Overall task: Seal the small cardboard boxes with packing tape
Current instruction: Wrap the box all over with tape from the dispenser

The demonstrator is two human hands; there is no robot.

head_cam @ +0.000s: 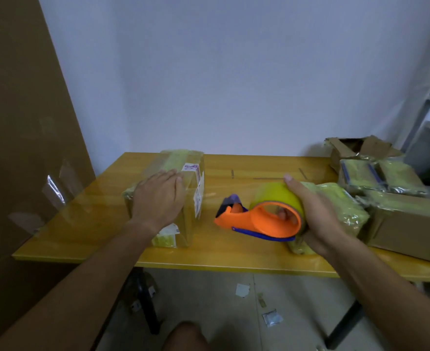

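Fingers of right hand (320,219) vanish gripping tape dispenser (267,219); left hand (158,201) flat on box (181,173).

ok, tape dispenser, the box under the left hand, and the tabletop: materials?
Tape dispenser: moulded plastic by the look, matte orange with blue trim, holding a glossy yellowish roll. Box: brown cardboard, mostly wrapped in shiny yellowish tape with paper labels on it. Tabletop: yellow wood-grain surface, glossy and reflective; probably laminate, though solid varnished wood can't be ruled out.
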